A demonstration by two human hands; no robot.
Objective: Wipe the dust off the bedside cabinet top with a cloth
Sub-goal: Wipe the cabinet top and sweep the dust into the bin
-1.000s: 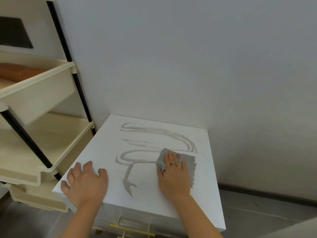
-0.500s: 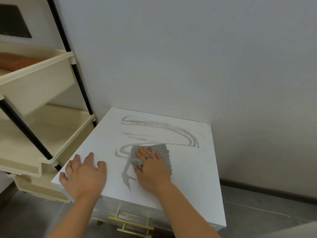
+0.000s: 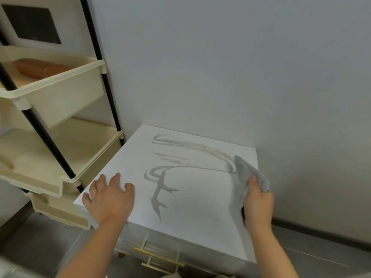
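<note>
The white bedside cabinet top [image 3: 200,201] stands against the wall, marked with grey dust streaks [image 3: 192,149] in curved lines across its back and middle. My right hand [image 3: 258,203] grips a grey cloth [image 3: 246,173] at the top's right edge; the cloth hangs bunched and tilted, its upper corner touching the end of the streaks. My left hand [image 3: 109,197] lies flat with fingers spread on the front left corner of the top.
A cream shelf rack [image 3: 60,141] with black poles stands close on the left, its trays reaching the cabinet's side. Gold drawer handles [image 3: 160,257] show below the front edge. The grey wall [image 3: 220,67] rises directly behind; grey floor lies to the right.
My right hand swept the cloth left to the middle, then right to the top's right edge, where the cloth is now bunched and tilted. The left hand stayed put.
</note>
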